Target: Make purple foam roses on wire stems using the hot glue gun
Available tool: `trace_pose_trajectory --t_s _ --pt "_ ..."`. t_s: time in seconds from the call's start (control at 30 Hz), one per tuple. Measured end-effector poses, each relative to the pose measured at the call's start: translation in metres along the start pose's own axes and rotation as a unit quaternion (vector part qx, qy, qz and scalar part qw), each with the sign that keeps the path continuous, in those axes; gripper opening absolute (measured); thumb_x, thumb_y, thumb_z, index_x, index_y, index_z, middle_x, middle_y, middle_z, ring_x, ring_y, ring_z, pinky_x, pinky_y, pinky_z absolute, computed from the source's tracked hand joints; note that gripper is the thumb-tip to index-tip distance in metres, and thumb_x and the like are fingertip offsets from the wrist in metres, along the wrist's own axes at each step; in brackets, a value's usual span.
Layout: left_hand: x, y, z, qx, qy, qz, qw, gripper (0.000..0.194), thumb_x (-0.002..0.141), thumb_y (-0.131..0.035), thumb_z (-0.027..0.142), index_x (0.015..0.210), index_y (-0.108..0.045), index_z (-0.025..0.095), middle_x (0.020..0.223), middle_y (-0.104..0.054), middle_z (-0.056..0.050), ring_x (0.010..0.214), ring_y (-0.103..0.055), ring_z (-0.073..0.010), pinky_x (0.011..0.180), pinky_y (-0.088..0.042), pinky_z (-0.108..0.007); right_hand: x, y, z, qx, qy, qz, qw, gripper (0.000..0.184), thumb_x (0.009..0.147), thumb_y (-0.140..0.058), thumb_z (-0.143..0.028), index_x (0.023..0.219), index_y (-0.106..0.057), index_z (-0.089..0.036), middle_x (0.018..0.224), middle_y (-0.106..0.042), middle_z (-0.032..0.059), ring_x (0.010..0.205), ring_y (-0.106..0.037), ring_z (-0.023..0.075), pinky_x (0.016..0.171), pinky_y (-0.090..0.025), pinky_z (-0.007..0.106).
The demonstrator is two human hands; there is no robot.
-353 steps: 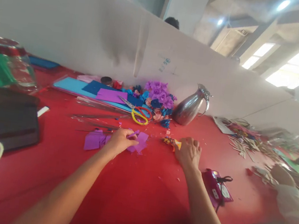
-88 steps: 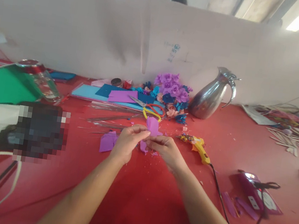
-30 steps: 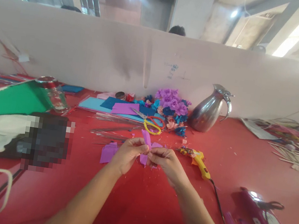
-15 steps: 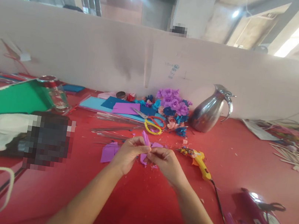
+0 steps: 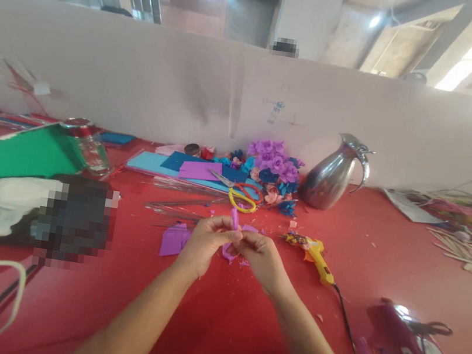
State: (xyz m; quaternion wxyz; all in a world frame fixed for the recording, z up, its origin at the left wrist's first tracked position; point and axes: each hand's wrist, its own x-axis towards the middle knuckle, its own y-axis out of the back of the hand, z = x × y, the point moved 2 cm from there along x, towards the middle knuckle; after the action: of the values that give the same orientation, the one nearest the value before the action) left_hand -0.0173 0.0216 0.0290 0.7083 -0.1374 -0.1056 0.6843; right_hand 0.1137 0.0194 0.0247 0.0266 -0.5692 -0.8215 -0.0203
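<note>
A narrow rolled piece of purple paper (image 5: 234, 218) stands up between my fingertips, over the middle of the red table (image 5: 214, 322). My left hand (image 5: 207, 245) pinches it from the left, thumb and forefinger closed. Against it from the right press the closed fingertips of my right hand (image 5: 260, 258), touching the left ones; its lower end is hidden by them. Purple paper pieces (image 5: 174, 240) lie left of my hands, with small scraps beneath. Beyond are scissors (image 5: 242, 195) with red and yellow handles. A yellow glue gun (image 5: 316, 259) lies to the right.
Purple, blue and pink paper flowers (image 5: 271, 161) are heaped at the back beside coloured sheets (image 5: 149, 162) and thin wires. A steel jug (image 5: 331, 176) stands behind the glue gun. Left are a glass jar (image 5: 93, 150) and green sheet (image 5: 20, 162); right, a power strip (image 5: 418, 349) with cords.
The purple paper looks more tightly rolled and upright than before. Both hands stay together, nearly in the same place. The whole view has shifted very slightly.
</note>
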Motion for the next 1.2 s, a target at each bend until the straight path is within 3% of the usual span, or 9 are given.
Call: trace_pose_trajectory --t_s 0.1,0.2,0.43,0.73,0.8,0.97,1.1,1.2 --pt "0.000 0.001 0.001 0.023 0.014 -0.049 0.998 0.019 0.063 -0.079 0.029 0.073 -0.073 0.014 0.059 -0.063 -0.002 0.056 -0.054 -0.0133 0.057 -0.042 -0.026 0.001 0.002 0.000 0.011 -0.003 0.000 1.000 0.030 0.077 -0.065 -0.047 0.068 -0.065 -0.019 0.064 -0.064 0.0019 0.063 -0.059 0.0159 0.067 -0.046 0.030" --pt "0.000 0.002 0.004 0.034 0.015 -0.061 0.997 0.020 0.064 -0.079 0.030 0.076 -0.075 0.015 0.061 -0.064 -0.002 0.057 -0.056 -0.0143 0.058 -0.042 -0.027 0.001 0.003 0.000 0.011 -0.006 -0.011 1.000 0.030 0.076 -0.065 -0.048 0.069 -0.064 -0.019 0.065 -0.065 0.0021 0.063 -0.059 0.0159 0.066 -0.047 0.030" --pt "-0.004 -0.002 0.012 0.064 -0.025 -0.019 0.997 0.015 0.060 -0.081 0.029 0.060 -0.073 0.016 0.062 -0.063 -0.002 0.059 -0.054 -0.0134 0.058 -0.041 -0.026 0.001 0.003 0.000 -0.012 0.005 -0.008 1.000 0.035 0.076 -0.065 -0.053 0.071 -0.068 -0.018 0.068 -0.067 0.0028 0.069 -0.061 0.0177 0.070 -0.047 0.031" --pt "-0.004 -0.001 0.014 0.107 -0.070 0.012 0.992 0.014 0.058 -0.082 0.026 0.053 -0.070 0.019 0.066 -0.063 -0.002 0.068 -0.055 -0.0151 0.064 -0.041 -0.026 0.000 0.003 0.003 -0.047 0.010 -0.013 0.999 0.020 0.079 -0.060 -0.035 0.067 -0.066 -0.020 0.066 -0.067 0.0018 0.068 -0.062 0.0188 0.070 -0.048 0.032" --pt "-0.004 -0.001 0.015 0.107 -0.068 0.024 0.992 0.016 0.057 -0.082 0.027 0.051 -0.069 0.018 0.063 -0.062 -0.001 0.066 -0.054 -0.0138 0.063 -0.040 -0.025 -0.001 0.003 0.002 -0.073 0.017 0.007 0.997 0.015 0.079 -0.059 -0.031 0.074 -0.068 -0.021 0.072 -0.070 0.0025 0.071 -0.064 0.0201 0.071 -0.048 0.032" --pt "-0.002 0.001 0.010 0.096 -0.007 0.024 0.995 0.017 0.056 -0.083 0.030 0.061 -0.073 0.017 0.061 -0.065 -0.001 0.062 -0.056 -0.0140 0.063 -0.042 -0.025 -0.008 0.009 -0.014 -0.118 0.095 0.133 0.979 0.013 0.079 -0.060 -0.029 0.086 -0.065 -0.020 0.086 -0.069 0.0056 0.081 -0.062 0.0197 0.075 -0.048 0.032" --pt "-0.002 -0.001 0.002 0.124 -0.005 0.008 0.992 0.019 0.057 -0.083 0.033 0.066 -0.075 0.017 0.064 -0.068 -0.002 0.059 -0.056 -0.0141 0.061 -0.042 -0.026 -0.010 0.010 -0.021 -0.064 0.110 0.126 0.984 0.028 0.075 -0.068 -0.032 0.099 -0.061 -0.021 0.094 -0.066 0.0046 0.086 -0.061 0.0186 0.076 -0.048 0.030" --pt "-0.003 -0.005 0.000 0.128 -0.016 -0.002 0.992 0.017 0.059 -0.082 0.033 0.065 -0.076 0.019 0.060 -0.066 0.000 0.056 -0.053 -0.0136 0.060 -0.041 -0.026 -0.009 0.009 -0.021 -0.062 0.099 0.131 0.984 0.019 0.074 -0.069 -0.034 0.085 -0.064 -0.020 0.083 -0.066 0.0037 0.077 -0.060 0.0172 0.072 -0.048 0.030"
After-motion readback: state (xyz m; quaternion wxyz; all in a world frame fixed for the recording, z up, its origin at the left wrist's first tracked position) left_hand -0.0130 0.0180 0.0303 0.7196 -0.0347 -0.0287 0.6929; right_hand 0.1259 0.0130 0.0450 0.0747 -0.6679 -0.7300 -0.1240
